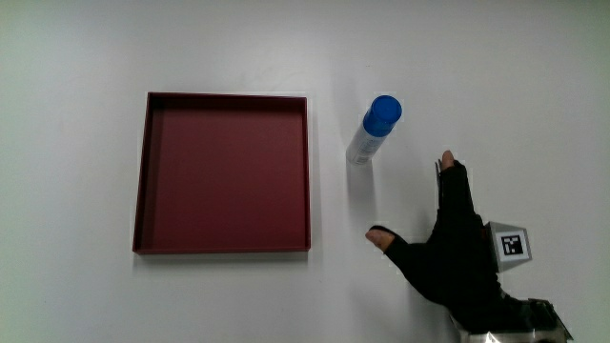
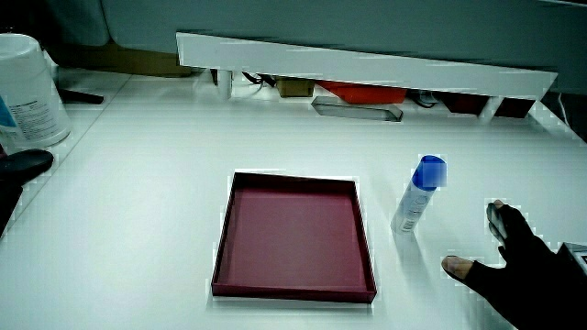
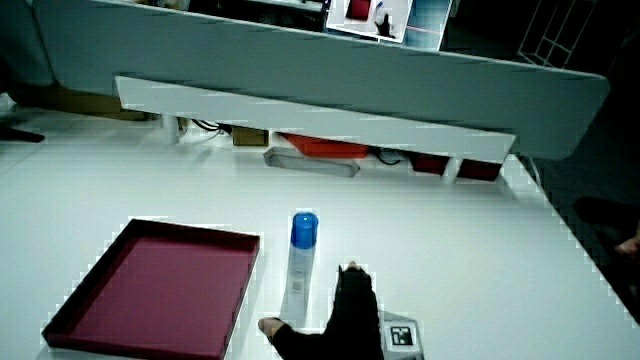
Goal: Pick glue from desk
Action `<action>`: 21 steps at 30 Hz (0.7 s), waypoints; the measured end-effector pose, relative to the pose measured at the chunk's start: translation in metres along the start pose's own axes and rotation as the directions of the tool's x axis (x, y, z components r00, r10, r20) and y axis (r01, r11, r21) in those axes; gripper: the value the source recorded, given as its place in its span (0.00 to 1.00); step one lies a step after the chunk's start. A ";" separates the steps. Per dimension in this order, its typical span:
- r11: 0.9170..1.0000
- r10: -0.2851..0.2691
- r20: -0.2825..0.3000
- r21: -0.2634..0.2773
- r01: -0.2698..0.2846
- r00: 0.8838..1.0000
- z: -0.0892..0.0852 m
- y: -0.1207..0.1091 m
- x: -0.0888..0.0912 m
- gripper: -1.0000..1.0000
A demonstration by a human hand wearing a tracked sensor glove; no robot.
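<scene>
glue (image 1: pixel 376 129) upright on surface (image 1: pixel 496 86), just beside tray (image 1: pixel 224 171) | my hand (image 1: pixel 448 252) nearer me, fingers spread, holding nothing, thumb and forefinger parted to take its body

Your white table (image 1: pixel 496 67) carries 1 dark red tray (image 1: pixel 143 171) and, just beside it, 1 upright blue-capped glue stick (image 1: pixel 374 130).

The glue (image 1: pixel 375 130) stands upright just beside the tray (image 1: pixel 143 171), the hand (image 1: pixel 456 250) apparently nearer the person.
</scene>
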 end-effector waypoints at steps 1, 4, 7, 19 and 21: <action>1.000 -0.008 0.015 0.003 0.008 1.000 0.001 0.004 0.003 0.50; 0.999 -0.041 -0.029 0.000 0.041 0.999 0.001 0.014 0.002 0.50; 0.999 -0.053 -0.020 -0.008 0.053 0.998 0.001 0.026 0.003 0.50; 0.992 -0.122 -0.047 -0.049 0.120 0.991 -0.008 0.072 -0.004 0.50; 0.992 -0.117 -0.055 -0.046 0.114 0.992 -0.010 0.078 -0.001 0.50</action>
